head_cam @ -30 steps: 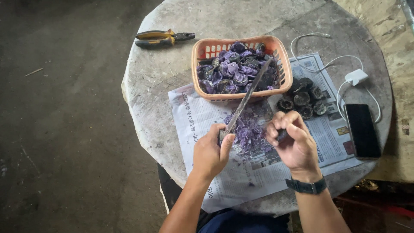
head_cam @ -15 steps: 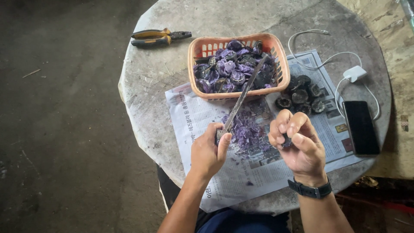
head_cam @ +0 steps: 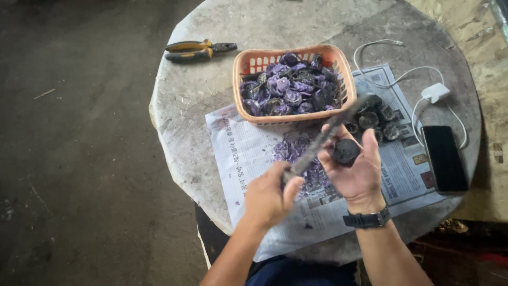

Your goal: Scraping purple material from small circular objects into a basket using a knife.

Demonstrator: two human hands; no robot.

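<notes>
Dark round shell (head_cam: 346, 151): cupped in right hand (head_cam: 355, 170), fingers curled around it, above newspaper (head_cam: 248, 159) on worktop (head_cam: 185, 111). Left hand (head_cam: 269, 198): grip clenched on long blade (head_cam: 323, 137), apparently touching shell. Advice: short, controlled strokes, clear of fingers.

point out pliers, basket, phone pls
pliers (head_cam: 198, 50): head view, on the yellow and black handles.
basket (head_cam: 296, 118): head view, on the orange front rim.
phone (head_cam: 443, 157): head view, middle of the dark screen.
</notes>
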